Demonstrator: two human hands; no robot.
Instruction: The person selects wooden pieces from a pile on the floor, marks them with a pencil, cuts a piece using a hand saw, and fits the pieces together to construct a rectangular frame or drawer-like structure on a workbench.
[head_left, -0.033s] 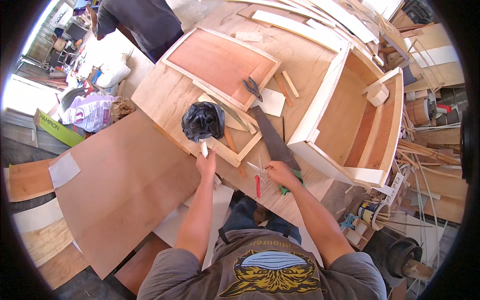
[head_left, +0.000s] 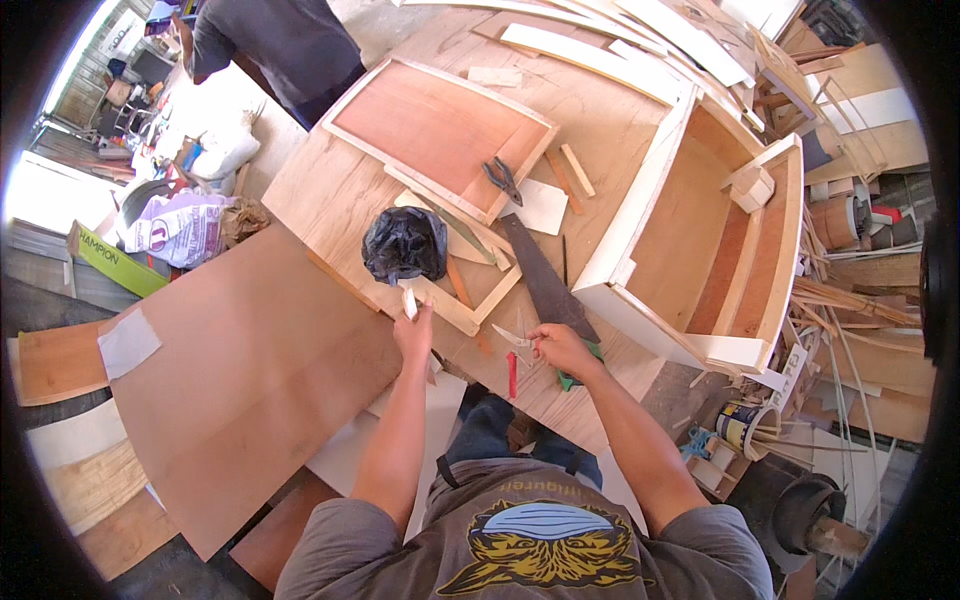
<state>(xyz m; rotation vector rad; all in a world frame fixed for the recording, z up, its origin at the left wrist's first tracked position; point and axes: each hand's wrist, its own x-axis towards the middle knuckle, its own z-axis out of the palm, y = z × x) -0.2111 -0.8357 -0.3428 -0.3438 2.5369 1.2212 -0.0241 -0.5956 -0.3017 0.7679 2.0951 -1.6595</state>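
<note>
My left hand (head_left: 412, 330) is closed around a short pale strip of wood (head_left: 409, 303), just below a black plastic bag (head_left: 405, 243) on the plywood table. My right hand (head_left: 560, 350) is closed at the inner end of a thin, light-coloured pointed blade (head_left: 511, 336); the fingers hide its grip. Near the table's front edge, a narrow red tool handle (head_left: 512, 376) lies below the blade. Beside my right hand rests a handsaw (head_left: 545, 275) with a dark blade, its green handle partly under the hand. Between my hands is the corner of a light wooden frame (head_left: 478, 322).
A red-brown framed panel (head_left: 440, 130) lies farther back, pliers (head_left: 502, 180) at its corner. To the right stands an open wooden box (head_left: 690, 240). A large brown sheet (head_left: 240, 370) leans at the left. Another person (head_left: 285, 50) stands beyond the table.
</note>
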